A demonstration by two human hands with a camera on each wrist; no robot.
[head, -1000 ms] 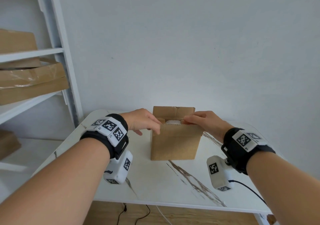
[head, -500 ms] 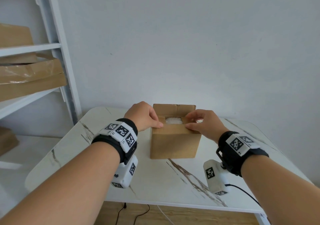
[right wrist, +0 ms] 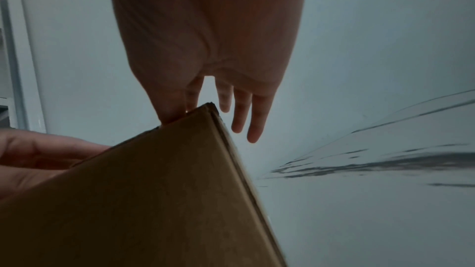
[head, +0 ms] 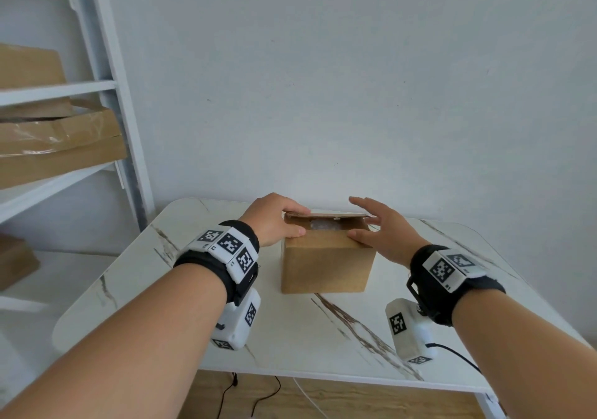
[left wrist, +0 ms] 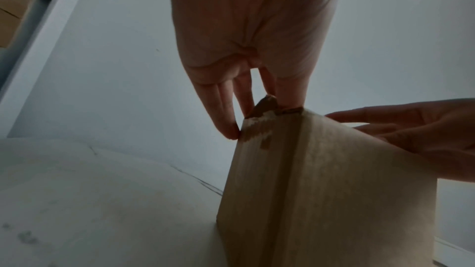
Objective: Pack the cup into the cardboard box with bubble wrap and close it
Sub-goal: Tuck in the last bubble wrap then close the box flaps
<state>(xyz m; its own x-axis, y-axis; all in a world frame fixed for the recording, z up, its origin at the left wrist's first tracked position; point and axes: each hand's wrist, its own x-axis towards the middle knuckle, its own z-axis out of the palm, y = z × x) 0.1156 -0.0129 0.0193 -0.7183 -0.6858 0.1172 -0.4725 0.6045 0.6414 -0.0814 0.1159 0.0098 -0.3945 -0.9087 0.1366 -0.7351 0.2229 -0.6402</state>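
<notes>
1. So, the cardboard box point(head: 326, 262) sits right between the two hands on the marble table point(head: 323, 338), straight ahead of the person. Left hand point(head: 274, 218) is on the box's left top corner, right hand point(head: 382, 233) on its right top corner, so neither is really nearer.

2. Left hand: thumb lies on the near flap point(head: 323, 242), fingers curl over the far flap's point(head: 326, 215) left end. The left wrist view shows fingertips point(left wrist: 231, 131) pinching that corner, so I'd call it gripping the box.

3. Right hand: fingers straight and spread, holding nothing. The thumb presses the near flap's right end and the other fingers hover past the far flap's right corner.

4. What matters is that the box's long axis runs left-right, hand to hand, and the gap still open is a slot along that axis between the near and far flaps.

5. Through that slot you can see bubble wrap point(head: 323, 225) inside. The cup itself isn't visible; presumably it's wrapped in there.

6. My guess is the next move is pulling the far flap toward the body and down, both hands working evenly so it doesn't skew.
</notes>
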